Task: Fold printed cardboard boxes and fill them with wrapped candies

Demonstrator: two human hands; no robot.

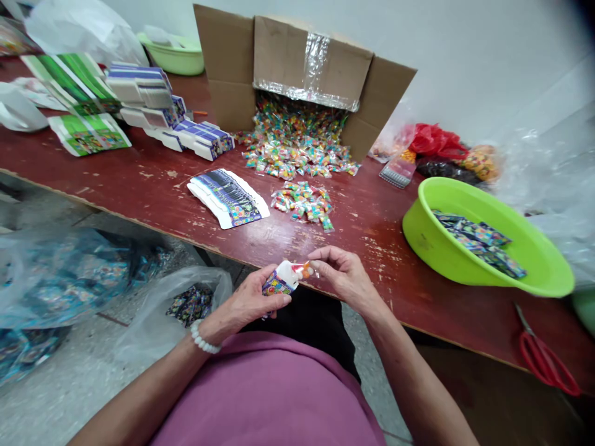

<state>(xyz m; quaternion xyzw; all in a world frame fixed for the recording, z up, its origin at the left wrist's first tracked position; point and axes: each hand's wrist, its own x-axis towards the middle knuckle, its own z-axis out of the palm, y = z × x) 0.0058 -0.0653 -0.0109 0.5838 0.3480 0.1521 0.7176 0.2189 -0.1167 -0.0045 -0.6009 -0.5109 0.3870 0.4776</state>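
1. Head view, the work in hand: at the near edge of the red table (372, 248), the left hand (258, 294) grips a small printed box (279, 282), fingers wrapped round it, thumb on its near side.
2. The right hand (346, 272) pinches a candy packet (305, 269) between thumb and forefinger at the box's open end; whether it is partly inside, I cannot tell.
3. Progress, as judged from this: this box is unfolded but not closed. Fanned flat cartons (230, 197) lie beyond it to the left, unopened, beside a small group of packets (304, 203); bundled purple cartons (204, 136) and green cartons (90, 133) sit farther left, so much appears left.
4. Containers: the far cardboard box (283, 52) spills a heap of packets (297, 145).
5. At right, a lime basin (425, 232) holds dark glossy packets (483, 241).
6. On the near-left floor, a clear bag (149, 325) holds dark packets too.
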